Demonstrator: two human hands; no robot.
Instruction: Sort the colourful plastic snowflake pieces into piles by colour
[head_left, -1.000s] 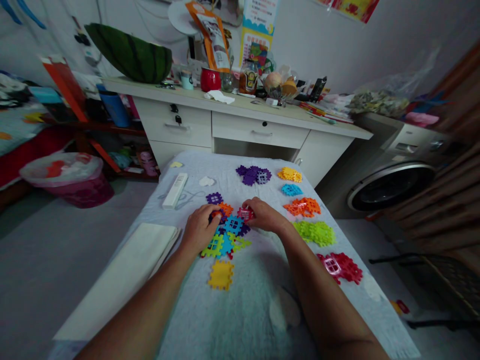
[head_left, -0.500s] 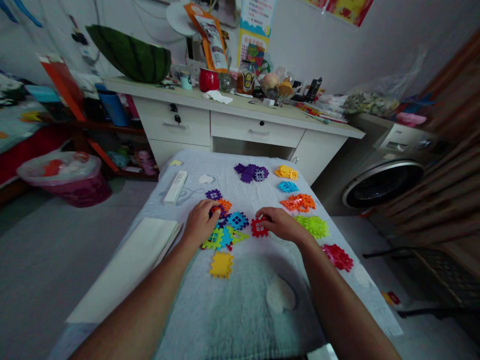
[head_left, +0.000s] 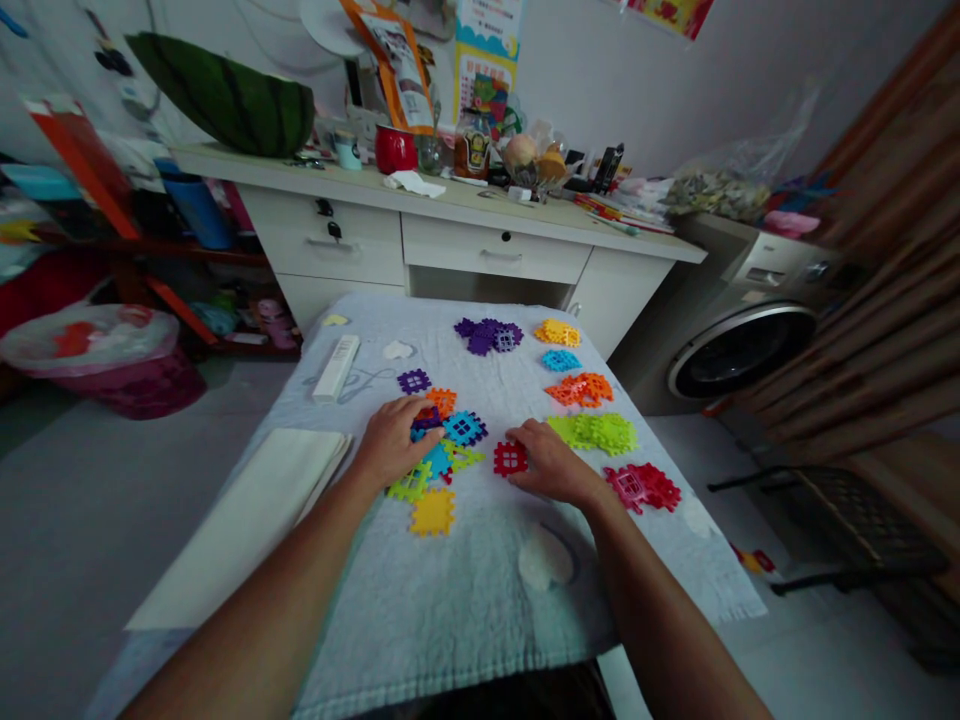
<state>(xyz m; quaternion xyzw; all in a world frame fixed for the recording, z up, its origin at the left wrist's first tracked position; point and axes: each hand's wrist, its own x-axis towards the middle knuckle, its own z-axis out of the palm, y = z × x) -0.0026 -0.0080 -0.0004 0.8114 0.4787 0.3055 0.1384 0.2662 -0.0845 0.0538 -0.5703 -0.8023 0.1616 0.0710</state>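
My left hand [head_left: 394,440] lies over a mixed group of notched plastic tiles, thumb and forefinger apart. A purple tile and some blue show between those fingertips; the other fingers are partly hidden. Around it are an orange tile [head_left: 442,402], a blue window tile [head_left: 465,428], a lime green window tile [head_left: 409,483], a yellow tile [head_left: 433,512] and a lime green triangle piece [head_left: 463,456]. My right hand [head_left: 551,462] has its thumb and fingers closed at the right edge of a red window tile [head_left: 510,459], which rests flat on the cloth.
Colour-sorted piles lie beyond and to the right: purple [head_left: 487,336], yellow [head_left: 557,333], blue [head_left: 560,361], orange [head_left: 580,390], lime green [head_left: 596,432] and red [head_left: 645,487]. A white box [head_left: 337,369] and folded white cloth [head_left: 240,520] are at left. Behind stands a white desk [head_left: 450,205].
The camera view has shifted. My left hand's thumb and forefinger have parted above the pile, and the lime green window tile has slid nearer me. My right hand and the red tile have moved slightly nearer.
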